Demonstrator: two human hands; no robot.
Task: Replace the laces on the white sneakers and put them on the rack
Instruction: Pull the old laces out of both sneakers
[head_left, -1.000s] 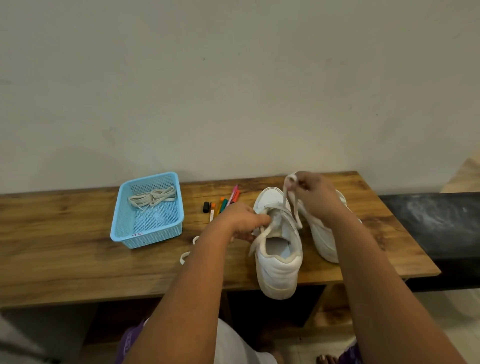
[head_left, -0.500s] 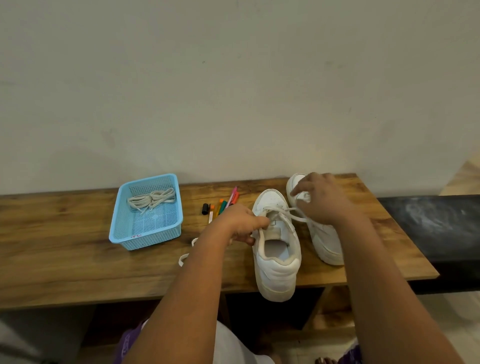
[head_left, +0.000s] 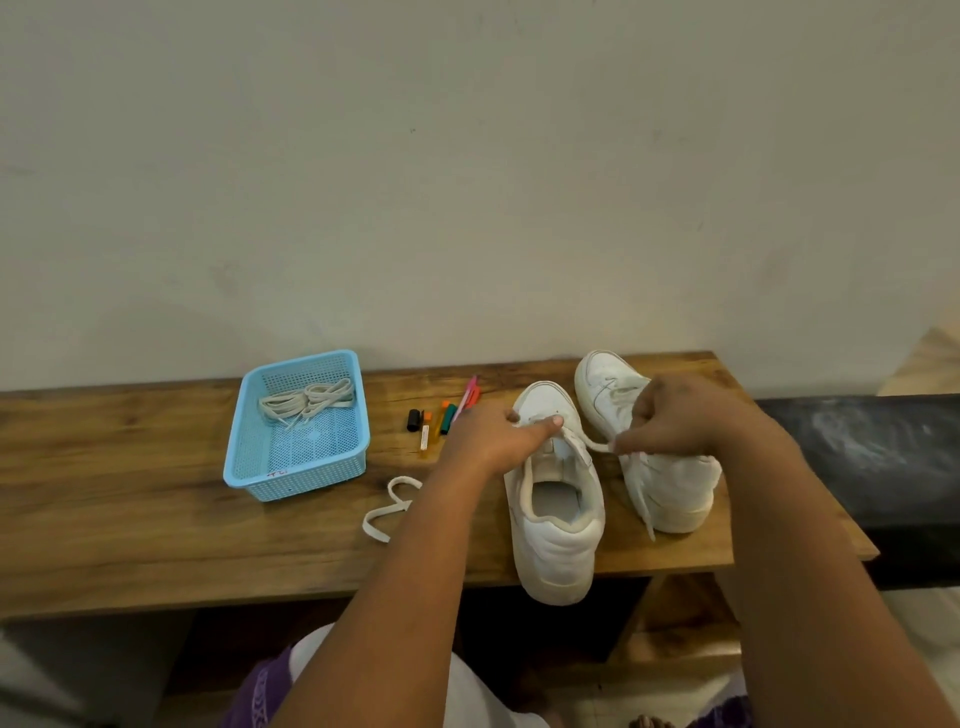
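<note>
Hands at work over two white sneakers on a wooden tabletop (head_left: 130, 499). A second ago our right hand (head_left: 675, 415) was raised at 12 o'clock of the near sneaker (head_left: 558, 525), drawing a loop of lace (head_left: 592, 444) upward; now it has dropped low and out toward 3 o'clock, fingers pinched shut on the lace, which runs nearly flat and taut from the eyelets. Our left hand (head_left: 498, 441) has slid forward, pressing flat and half open on the tongue with the thumb across it, gripping nothing. We judge the old lace is being pulled out, so relacing lies ahead.

This sneaker points to 12 o'clock, heel overhanging the near edge, opening empty. The second sneaker (head_left: 670, 483) lies just beside it at 3 o'clock, partly under our right hand, a lace end dangling down its side. At 9 o'clock a loose lace (head_left: 387, 512) curls on the wood; at 10 o'clock a blue basket (head_left: 244, 457) holds bundled laces (head_left: 306, 402), markers (head_left: 441, 418) nearby. No rack shows.
</note>
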